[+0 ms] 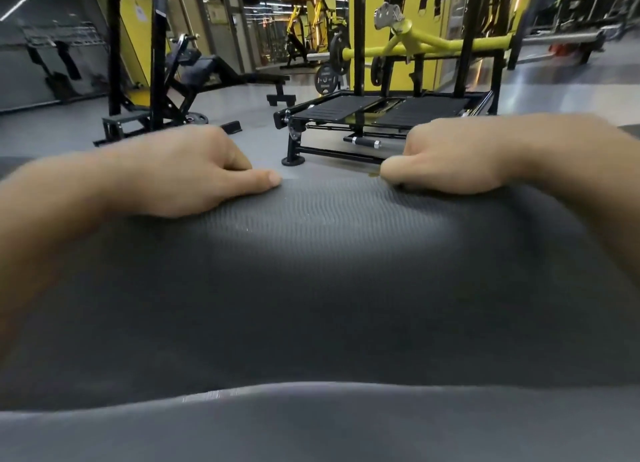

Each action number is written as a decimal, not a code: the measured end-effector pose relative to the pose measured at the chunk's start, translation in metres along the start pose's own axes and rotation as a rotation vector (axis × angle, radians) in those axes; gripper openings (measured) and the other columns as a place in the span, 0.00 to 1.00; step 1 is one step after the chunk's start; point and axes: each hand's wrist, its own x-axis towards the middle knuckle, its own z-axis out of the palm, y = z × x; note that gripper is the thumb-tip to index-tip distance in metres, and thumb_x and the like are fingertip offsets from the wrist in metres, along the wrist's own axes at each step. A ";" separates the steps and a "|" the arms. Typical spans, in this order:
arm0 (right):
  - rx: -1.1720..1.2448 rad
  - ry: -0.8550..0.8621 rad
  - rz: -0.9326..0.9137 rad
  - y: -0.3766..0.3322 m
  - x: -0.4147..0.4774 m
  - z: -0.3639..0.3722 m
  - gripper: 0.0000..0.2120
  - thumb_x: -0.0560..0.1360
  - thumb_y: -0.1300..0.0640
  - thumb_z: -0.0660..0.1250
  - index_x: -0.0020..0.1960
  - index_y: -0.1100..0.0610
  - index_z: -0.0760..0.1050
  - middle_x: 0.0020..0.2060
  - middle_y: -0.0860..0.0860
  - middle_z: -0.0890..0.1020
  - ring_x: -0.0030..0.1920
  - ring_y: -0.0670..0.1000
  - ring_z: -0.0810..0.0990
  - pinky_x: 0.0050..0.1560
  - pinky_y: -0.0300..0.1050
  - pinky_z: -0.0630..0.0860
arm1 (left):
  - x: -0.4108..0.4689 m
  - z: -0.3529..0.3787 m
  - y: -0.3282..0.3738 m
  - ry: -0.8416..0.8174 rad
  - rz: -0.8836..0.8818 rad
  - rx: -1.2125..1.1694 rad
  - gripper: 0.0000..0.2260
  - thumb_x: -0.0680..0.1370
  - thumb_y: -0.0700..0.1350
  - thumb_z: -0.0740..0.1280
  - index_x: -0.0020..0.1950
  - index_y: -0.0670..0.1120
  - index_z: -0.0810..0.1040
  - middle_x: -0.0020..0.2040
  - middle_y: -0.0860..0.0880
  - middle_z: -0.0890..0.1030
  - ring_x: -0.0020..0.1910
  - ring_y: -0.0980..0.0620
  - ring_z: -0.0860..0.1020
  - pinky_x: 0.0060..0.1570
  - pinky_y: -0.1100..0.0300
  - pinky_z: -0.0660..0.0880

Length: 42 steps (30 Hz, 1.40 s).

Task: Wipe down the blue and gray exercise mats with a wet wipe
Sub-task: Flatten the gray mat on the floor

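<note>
Our left hand (194,171) and right hand (450,160) hold the far edge of the gray mat (311,288), each grip seemingly closed on it. The floor (242,112) beyond lies open.

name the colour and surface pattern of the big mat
The mat is dark gray with fine wavy ribbing, seen best in the head view.

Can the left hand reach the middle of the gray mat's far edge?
Probably yes: the left hand grips that edge of the gray mat, with bare mat between it and the right hand.
</note>
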 end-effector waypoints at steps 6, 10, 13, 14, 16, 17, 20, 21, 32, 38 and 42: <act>0.133 -0.097 -0.024 -0.002 0.008 -0.024 0.19 0.70 0.31 0.56 0.27 0.35 0.78 0.25 0.38 0.78 0.35 0.49 0.75 0.40 0.50 0.68 | 0.011 -0.032 -0.002 -0.038 0.019 -0.131 0.25 0.69 0.75 0.59 0.42 0.60 0.88 0.37 0.57 0.86 0.38 0.61 0.84 0.45 0.57 0.73; -0.081 0.056 -0.028 0.001 0.024 0.032 0.30 0.76 0.33 0.50 0.32 0.56 0.73 0.30 0.51 0.77 0.37 0.55 0.77 0.36 0.47 0.67 | 0.029 0.030 -0.023 -0.023 0.016 -0.021 0.30 0.72 0.74 0.57 0.34 0.49 0.81 0.28 0.55 0.79 0.29 0.57 0.77 0.36 0.57 0.70; -0.309 0.189 -0.125 0.004 0.032 0.084 0.27 0.74 0.33 0.45 0.37 0.52 0.71 0.36 0.53 0.78 0.40 0.59 0.76 0.35 0.47 0.63 | 0.033 0.087 -0.049 0.066 -0.003 0.089 0.34 0.73 0.75 0.52 0.33 0.44 0.70 0.26 0.52 0.72 0.27 0.55 0.70 0.32 0.55 0.65; -0.344 0.221 -0.146 0.006 0.036 0.098 0.26 0.76 0.34 0.46 0.38 0.51 0.71 0.37 0.53 0.79 0.40 0.59 0.76 0.34 0.47 0.60 | 0.033 0.103 -0.057 0.102 -0.002 0.121 0.34 0.73 0.75 0.50 0.33 0.45 0.70 0.26 0.52 0.73 0.28 0.56 0.71 0.32 0.55 0.65; -0.366 0.272 -0.181 0.008 0.043 0.118 0.23 0.79 0.36 0.48 0.40 0.50 0.70 0.40 0.52 0.82 0.42 0.59 0.78 0.32 0.47 0.58 | 0.033 0.129 -0.073 0.195 0.020 0.173 0.34 0.74 0.76 0.46 0.33 0.48 0.70 0.28 0.52 0.74 0.32 0.57 0.72 0.32 0.55 0.66; -0.368 0.296 -0.202 0.009 0.046 0.125 0.22 0.80 0.36 0.49 0.41 0.50 0.71 0.41 0.52 0.82 0.44 0.59 0.79 0.33 0.48 0.60 | 0.034 0.138 -0.078 0.252 0.037 0.190 0.33 0.75 0.76 0.45 0.33 0.49 0.68 0.29 0.53 0.73 0.32 0.57 0.71 0.31 0.55 0.66; -0.424 0.331 -0.273 0.011 0.055 0.137 0.24 0.83 0.38 0.49 0.49 0.53 0.76 0.46 0.54 0.78 0.50 0.60 0.78 0.44 0.53 0.69 | 0.039 0.156 -0.086 0.394 0.072 0.257 0.32 0.78 0.75 0.46 0.33 0.49 0.64 0.29 0.54 0.69 0.29 0.50 0.68 0.30 0.54 0.65; -0.458 0.326 -0.273 0.011 0.058 0.138 0.24 0.84 0.38 0.51 0.51 0.54 0.78 0.46 0.54 0.75 0.50 0.60 0.76 0.44 0.53 0.67 | 0.041 0.161 -0.086 0.419 0.079 0.281 0.31 0.78 0.74 0.46 0.33 0.49 0.63 0.29 0.54 0.68 0.29 0.47 0.68 0.29 0.54 0.64; -0.428 0.304 0.120 0.006 0.092 0.195 0.22 0.85 0.45 0.61 0.38 0.57 0.68 0.40 0.60 0.82 0.39 0.63 0.80 0.31 0.47 0.57 | 0.087 0.202 -0.090 0.469 0.070 0.270 0.17 0.83 0.61 0.61 0.53 0.47 0.76 0.50 0.47 0.76 0.50 0.41 0.76 0.49 0.47 0.69; -0.388 0.276 0.258 0.035 0.095 0.235 0.19 0.85 0.47 0.61 0.47 0.59 0.81 0.41 0.59 0.83 0.41 0.63 0.82 0.31 0.46 0.58 | 0.079 0.261 -0.057 0.218 0.230 0.366 0.29 0.81 0.65 0.54 0.80 0.55 0.65 0.78 0.46 0.63 0.76 0.43 0.63 0.79 0.36 0.49; -0.347 0.194 0.368 0.055 0.094 0.265 0.19 0.85 0.46 0.61 0.51 0.59 0.81 0.45 0.60 0.84 0.46 0.63 0.83 0.38 0.49 0.64 | 0.053 0.313 -0.045 -0.077 0.324 0.419 0.33 0.80 0.69 0.38 0.84 0.60 0.43 0.85 0.49 0.42 0.84 0.45 0.44 0.79 0.36 0.37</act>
